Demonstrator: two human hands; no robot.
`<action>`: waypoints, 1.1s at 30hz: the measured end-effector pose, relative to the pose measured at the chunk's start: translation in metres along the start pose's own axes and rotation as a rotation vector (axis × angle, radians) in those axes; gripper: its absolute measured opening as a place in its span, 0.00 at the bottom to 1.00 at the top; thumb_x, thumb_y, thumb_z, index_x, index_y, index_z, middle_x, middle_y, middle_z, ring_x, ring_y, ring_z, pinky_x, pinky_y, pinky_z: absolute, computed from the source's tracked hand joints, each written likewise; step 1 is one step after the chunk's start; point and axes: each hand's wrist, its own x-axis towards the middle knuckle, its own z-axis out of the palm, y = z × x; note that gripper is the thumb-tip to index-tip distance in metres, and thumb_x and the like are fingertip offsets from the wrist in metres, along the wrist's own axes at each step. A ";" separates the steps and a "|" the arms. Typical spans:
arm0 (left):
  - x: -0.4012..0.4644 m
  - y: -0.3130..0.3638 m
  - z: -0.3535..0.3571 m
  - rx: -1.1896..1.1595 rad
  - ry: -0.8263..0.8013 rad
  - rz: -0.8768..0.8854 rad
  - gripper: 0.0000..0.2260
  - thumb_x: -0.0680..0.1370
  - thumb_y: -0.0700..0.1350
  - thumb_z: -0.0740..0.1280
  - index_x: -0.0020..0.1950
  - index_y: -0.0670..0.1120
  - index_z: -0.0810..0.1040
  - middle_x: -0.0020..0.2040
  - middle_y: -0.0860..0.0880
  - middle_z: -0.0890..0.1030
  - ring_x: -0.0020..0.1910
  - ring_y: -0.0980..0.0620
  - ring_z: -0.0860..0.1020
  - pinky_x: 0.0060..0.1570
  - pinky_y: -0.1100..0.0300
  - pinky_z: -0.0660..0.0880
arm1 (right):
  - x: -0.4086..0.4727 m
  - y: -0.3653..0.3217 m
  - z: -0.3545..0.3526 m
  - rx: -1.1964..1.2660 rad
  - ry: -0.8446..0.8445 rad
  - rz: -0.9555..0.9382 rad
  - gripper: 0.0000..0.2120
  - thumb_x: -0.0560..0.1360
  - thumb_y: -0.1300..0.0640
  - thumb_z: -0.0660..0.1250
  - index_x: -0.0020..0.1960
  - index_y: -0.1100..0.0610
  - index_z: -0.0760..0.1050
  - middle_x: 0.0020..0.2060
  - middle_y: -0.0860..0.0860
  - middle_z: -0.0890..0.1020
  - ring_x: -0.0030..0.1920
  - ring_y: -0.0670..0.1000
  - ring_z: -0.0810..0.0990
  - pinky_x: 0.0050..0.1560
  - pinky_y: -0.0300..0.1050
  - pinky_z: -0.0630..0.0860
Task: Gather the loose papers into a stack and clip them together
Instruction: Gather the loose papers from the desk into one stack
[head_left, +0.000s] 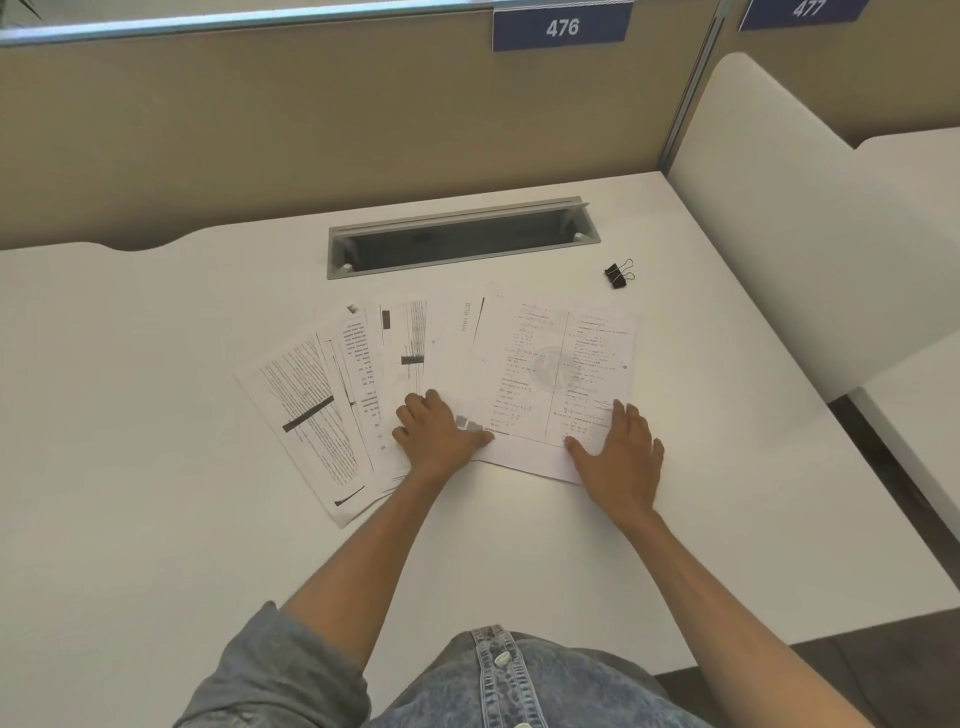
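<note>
Several printed papers (441, 374) lie fanned out and overlapping on the white desk (156, 415). The rightmost sheet (556, 364), covered in small formulas, lies on top. My left hand (439, 434) rests on the fan's lower middle, fingers curled, thumb on the top sheet's lower left corner. My right hand (618, 452) lies flat with fingers spread on that sheet's lower right corner. A black binder clip (617, 274) with silver handles sits alone on the desk, beyond the papers to the right.
A grey cable slot (460, 236) is set into the desk behind the papers. A beige partition (311, 130) with a blue sign "476" (561, 27) closes the back. A white side divider (769, 234) stands at the right. The desk's front edge is near my body.
</note>
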 end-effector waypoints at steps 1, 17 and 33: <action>0.001 0.002 0.000 -0.036 -0.013 -0.021 0.41 0.64 0.59 0.78 0.68 0.42 0.64 0.65 0.43 0.65 0.67 0.42 0.63 0.61 0.50 0.63 | 0.000 -0.001 -0.001 0.009 0.007 -0.004 0.41 0.75 0.39 0.65 0.79 0.58 0.54 0.78 0.56 0.59 0.78 0.55 0.56 0.76 0.57 0.52; 0.012 0.004 -0.008 -0.600 -0.103 -0.112 0.22 0.68 0.35 0.74 0.60 0.42 0.74 0.54 0.44 0.80 0.55 0.43 0.80 0.54 0.53 0.77 | 0.007 -0.008 -0.006 0.084 -0.012 -0.016 0.43 0.70 0.42 0.72 0.77 0.56 0.57 0.74 0.55 0.67 0.72 0.58 0.65 0.69 0.57 0.67; 0.004 0.015 -0.004 -0.441 -0.078 0.016 0.19 0.73 0.37 0.66 0.63 0.43 0.71 0.60 0.44 0.74 0.54 0.45 0.76 0.47 0.58 0.73 | 0.001 -0.012 -0.005 0.141 -0.044 -0.049 0.44 0.69 0.42 0.73 0.78 0.55 0.56 0.74 0.52 0.66 0.73 0.55 0.63 0.69 0.55 0.66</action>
